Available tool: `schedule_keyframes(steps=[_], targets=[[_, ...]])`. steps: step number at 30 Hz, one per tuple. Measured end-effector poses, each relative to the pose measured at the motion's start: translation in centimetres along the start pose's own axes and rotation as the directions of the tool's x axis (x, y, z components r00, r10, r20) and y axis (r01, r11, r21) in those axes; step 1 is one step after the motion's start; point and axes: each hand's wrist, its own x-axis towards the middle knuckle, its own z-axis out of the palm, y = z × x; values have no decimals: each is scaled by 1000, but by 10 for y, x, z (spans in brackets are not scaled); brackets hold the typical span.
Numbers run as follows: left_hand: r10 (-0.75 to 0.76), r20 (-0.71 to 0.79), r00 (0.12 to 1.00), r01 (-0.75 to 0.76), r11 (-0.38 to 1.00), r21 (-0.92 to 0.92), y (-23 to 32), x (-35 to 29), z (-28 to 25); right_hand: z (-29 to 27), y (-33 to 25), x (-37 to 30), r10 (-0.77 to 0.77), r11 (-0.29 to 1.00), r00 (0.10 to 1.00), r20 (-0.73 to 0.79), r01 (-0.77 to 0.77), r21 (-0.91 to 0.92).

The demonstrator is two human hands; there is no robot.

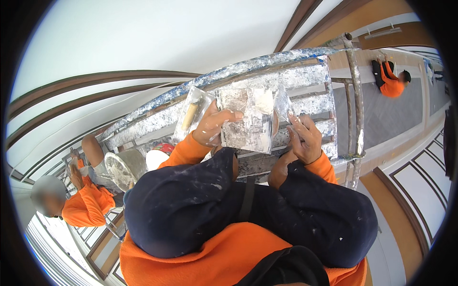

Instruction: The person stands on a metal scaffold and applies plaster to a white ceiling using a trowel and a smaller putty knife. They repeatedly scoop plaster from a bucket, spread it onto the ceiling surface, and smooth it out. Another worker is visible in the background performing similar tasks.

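My left hand (212, 123) grips the edge of a square, plaster-smeared plate (242, 125), its thumb lying over the top face. A patch of white compound sits at the plate's far right corner. Beside the plate, my right hand (306, 139) is closed, with a putty knife (282, 102) in it; the blade points away from me, next to the plate's right edge, and the handle is mostly hidden by the fingers. Left of my left hand lies a trowel (191, 114) with a pale wooden handle, on the scaffold planks. Both hands carry white specks.
White-splattered scaffold planks (312, 76) lie under my hands, bordered by a blue-and-white rail (267, 58) and an upright pole (354, 105). A coated bucket (126, 168) stands at left near a co-worker (88, 202) in orange. Another person (392, 85) crouches on the floor far right.
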Motion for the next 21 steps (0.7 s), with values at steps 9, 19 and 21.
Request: schedule_keyframes(steps=[9,19,21], targets=[[401,-72,913,-302,785,540,-2,15,10,-55,-25,26,440,634,797,414,-603,485],[505,151,849,-408,447,796,-11,19,12,-35,-44,55,404,650,749,525,-639,412],[489,174,855,-411,434,801,-13,18,13,-32,-45,55,425,632,737,525,-657,411]])
